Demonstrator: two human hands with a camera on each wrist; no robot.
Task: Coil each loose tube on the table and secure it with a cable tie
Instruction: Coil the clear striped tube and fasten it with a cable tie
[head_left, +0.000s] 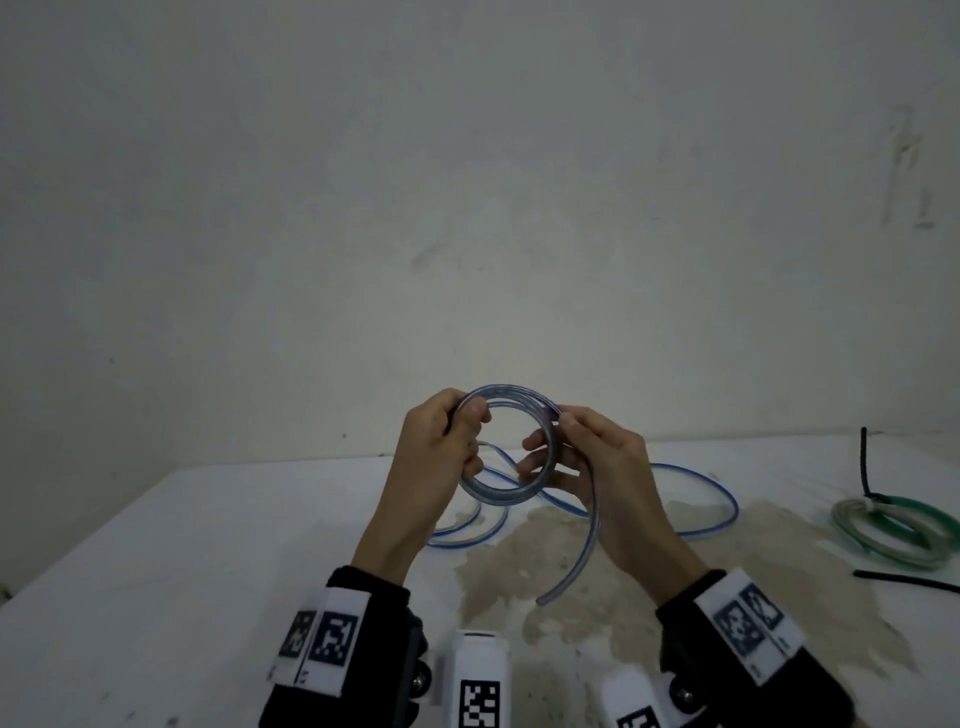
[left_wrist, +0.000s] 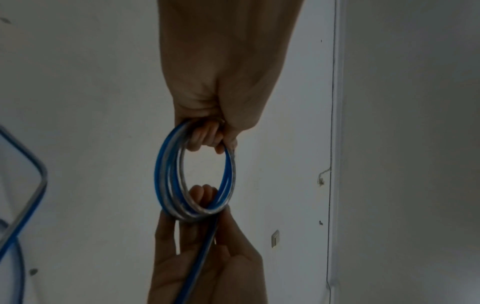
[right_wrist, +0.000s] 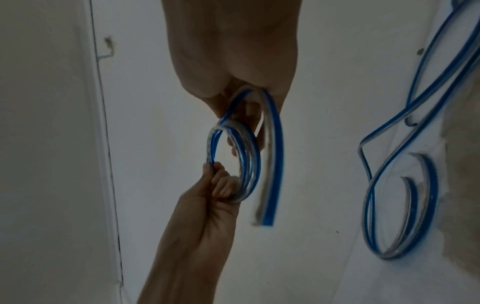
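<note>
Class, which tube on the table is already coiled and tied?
The green tube at the right: coiled and bound. The blue-striped tubes lie loose.

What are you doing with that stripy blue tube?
A person is winding a clear, blue-striped tube into a ring above the table. The left hand grips one side of the coil, the right hand holds the other, and a loose end hangs down. More blue tube lies uncoiled behind. A green coil sits at the right, already tied.
</note>
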